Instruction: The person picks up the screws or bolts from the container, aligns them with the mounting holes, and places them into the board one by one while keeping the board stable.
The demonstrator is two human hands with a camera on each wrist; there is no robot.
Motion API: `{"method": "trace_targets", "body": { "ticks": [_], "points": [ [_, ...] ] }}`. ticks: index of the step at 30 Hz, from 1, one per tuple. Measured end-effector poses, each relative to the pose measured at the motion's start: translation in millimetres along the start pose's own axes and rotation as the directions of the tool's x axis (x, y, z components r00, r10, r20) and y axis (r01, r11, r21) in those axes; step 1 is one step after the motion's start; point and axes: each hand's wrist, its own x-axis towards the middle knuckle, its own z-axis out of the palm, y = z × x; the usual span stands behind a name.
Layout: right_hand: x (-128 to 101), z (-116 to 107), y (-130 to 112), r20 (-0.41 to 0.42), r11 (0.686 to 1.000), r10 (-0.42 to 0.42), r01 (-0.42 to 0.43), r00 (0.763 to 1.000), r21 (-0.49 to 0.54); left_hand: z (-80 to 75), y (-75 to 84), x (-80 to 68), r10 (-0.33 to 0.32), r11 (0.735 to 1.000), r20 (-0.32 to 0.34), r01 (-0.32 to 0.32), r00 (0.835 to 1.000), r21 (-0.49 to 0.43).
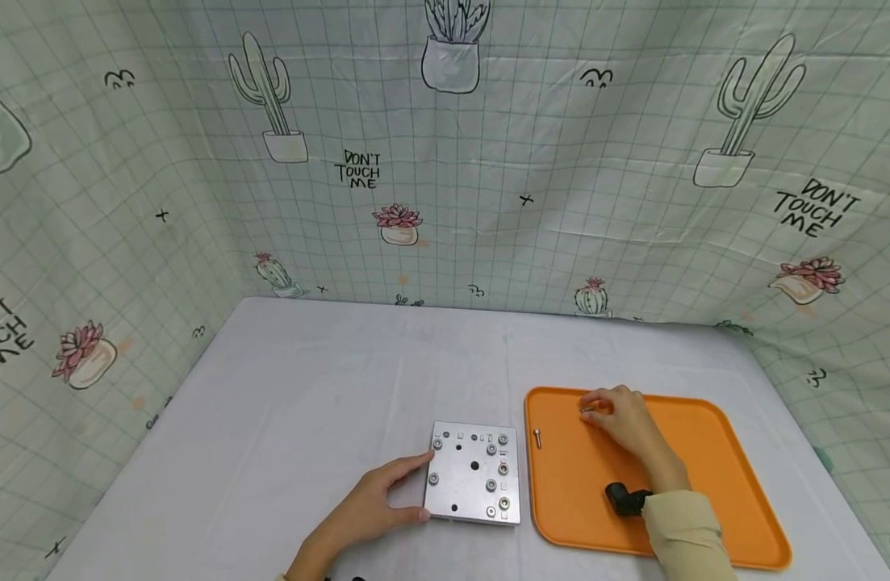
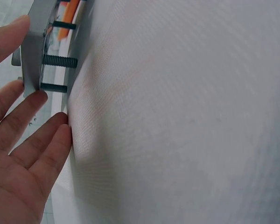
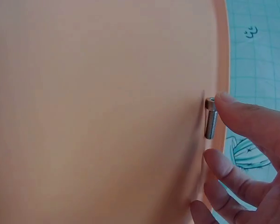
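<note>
A square silver metal plate (image 1: 466, 492) with several socket-head screws in it stands on the table. In the left wrist view, threaded screw ends (image 2: 59, 61) stick out below it. My left hand (image 1: 375, 500) rests thumb and fingertips against the plate's left edge, the fingers fairly straight. My right hand (image 1: 626, 415) is over the far left part of the orange tray (image 1: 582, 500). Its thumb is at the head of a small socket-head screw (image 3: 210, 121); the index fingertip is a little apart from the threaded end. Another screw (image 1: 537, 437) lies near the tray's left rim.
The tray stands just right of the plate, with a narrow strip of table between them. A black wrist device (image 1: 624, 500) sits by the right sleeve (image 1: 684, 528). A printed cactus curtain (image 1: 488, 161) closes off the white table (image 1: 328, 379) at the back and sides.
</note>
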Motion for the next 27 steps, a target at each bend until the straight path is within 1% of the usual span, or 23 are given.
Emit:
{"method": "trace_targets", "body": {
  "ticks": [8, 14, 21, 27],
  "points": [
    [3.1, 4.4, 6.2, -0.011, 1.000, -0.011, 0.011, 1.000, 0.006, 0.9, 0.5, 0.1, 0.010, 1.000, -0.001, -0.010, 1.000, 0.007],
    [2.7, 6.5, 7.6, -0.023, 1.000, 0.002, -0.002, 1.000, -0.003, 0.4, 0.8, 0.2, 0.008, 1.000, -0.001, -0.008, 1.000, 0.020],
    [3.0, 6.9, 6.7, -0.024, 0.999, 0.034, -0.035, 0.999, -0.017, 1.0, -0.2, 0.0, 0.029, 1.000, -0.006, -0.029, 1.000, 0.005],
    [3.3, 6.5, 6.8, -0.019, 0.998, 0.054, -0.054, 0.998, -0.017, 1.2, -1.3, 0.6, 0.032, 0.999, -0.008, -0.032, 0.999, 0.010]
  ]
}}
